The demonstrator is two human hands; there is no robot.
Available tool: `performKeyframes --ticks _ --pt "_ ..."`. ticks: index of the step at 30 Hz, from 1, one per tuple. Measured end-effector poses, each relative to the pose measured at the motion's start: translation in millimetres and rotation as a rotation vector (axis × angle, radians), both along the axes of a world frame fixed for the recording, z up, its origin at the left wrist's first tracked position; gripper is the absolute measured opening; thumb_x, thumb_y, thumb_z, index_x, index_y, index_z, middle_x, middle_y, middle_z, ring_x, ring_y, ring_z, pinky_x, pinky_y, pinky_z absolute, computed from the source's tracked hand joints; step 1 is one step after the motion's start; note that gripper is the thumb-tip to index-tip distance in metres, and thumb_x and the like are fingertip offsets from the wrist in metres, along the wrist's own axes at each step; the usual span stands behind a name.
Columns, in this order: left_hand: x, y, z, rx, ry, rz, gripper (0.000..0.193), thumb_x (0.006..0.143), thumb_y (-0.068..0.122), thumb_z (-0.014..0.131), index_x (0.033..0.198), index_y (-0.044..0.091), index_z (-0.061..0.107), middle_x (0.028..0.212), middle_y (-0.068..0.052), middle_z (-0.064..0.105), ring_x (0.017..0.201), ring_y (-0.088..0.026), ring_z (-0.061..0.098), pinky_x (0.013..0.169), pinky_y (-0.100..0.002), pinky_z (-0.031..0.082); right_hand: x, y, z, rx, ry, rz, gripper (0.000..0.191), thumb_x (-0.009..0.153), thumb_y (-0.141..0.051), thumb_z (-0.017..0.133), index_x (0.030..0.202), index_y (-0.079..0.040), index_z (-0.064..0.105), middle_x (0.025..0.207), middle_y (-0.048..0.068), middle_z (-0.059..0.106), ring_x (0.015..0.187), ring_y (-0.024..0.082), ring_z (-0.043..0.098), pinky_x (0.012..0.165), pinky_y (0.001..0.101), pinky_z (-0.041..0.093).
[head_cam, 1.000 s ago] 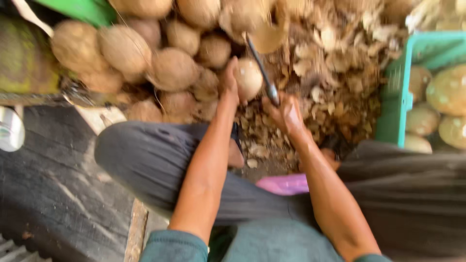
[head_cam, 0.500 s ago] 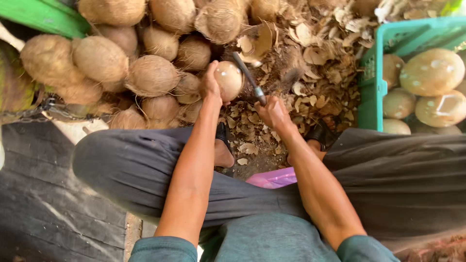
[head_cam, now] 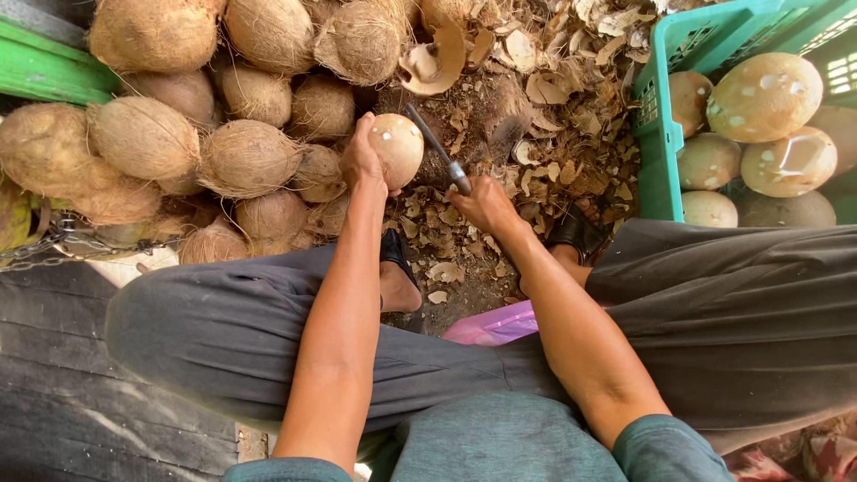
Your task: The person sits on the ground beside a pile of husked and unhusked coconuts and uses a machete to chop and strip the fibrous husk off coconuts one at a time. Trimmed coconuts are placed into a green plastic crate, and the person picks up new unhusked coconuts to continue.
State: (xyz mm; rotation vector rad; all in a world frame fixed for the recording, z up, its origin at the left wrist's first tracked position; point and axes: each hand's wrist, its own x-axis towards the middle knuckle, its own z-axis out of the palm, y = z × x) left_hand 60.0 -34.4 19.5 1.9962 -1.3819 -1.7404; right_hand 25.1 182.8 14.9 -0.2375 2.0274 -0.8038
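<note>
Your left hand (head_cam: 361, 156) is wrapped around the side of a round, pale brown peeled coconut (head_cam: 398, 149), fingers curled on its far side, holding it up just above the litter of dry brown shell chips (head_cam: 500, 134). Your right hand (head_cam: 486, 203) is closed in a fist on the handle of a short dark metal blade (head_cam: 435, 146), whose tip slants up and away to lie just beside the coconut's right edge; you cannot tell whether steel touches shell. To the left of your left hand sits a heap of hairy brown unpeeled coconuts (head_cam: 241, 152). Well to the right of your right hand stands a turquoise plastic crate (head_cam: 659, 134) holding smooth, pale peeled coconuts (head_cam: 763, 96). Below both hands, your grey trouser legs (head_cam: 714, 303) spread wide, black sandals between them.
</note>
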Motion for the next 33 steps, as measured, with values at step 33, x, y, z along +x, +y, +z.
performKeyframes --ticks 33 --pt "-349 443 55 -0.951 0.822 -1.567 0.065 0.078 0.076 0.063 0.094 0.013 0.068 0.073 -0.004 0.068 0.060 -0.018 0.068 0.049 -0.033 0.053 0 14 17 -0.561 -0.291 -0.390 0.036 0.096 -0.030 0.071 0.109 0.004 0.067 0.092 0.017 0.069 0.071 0.022 0.062 0.064 0.0354 0.055"
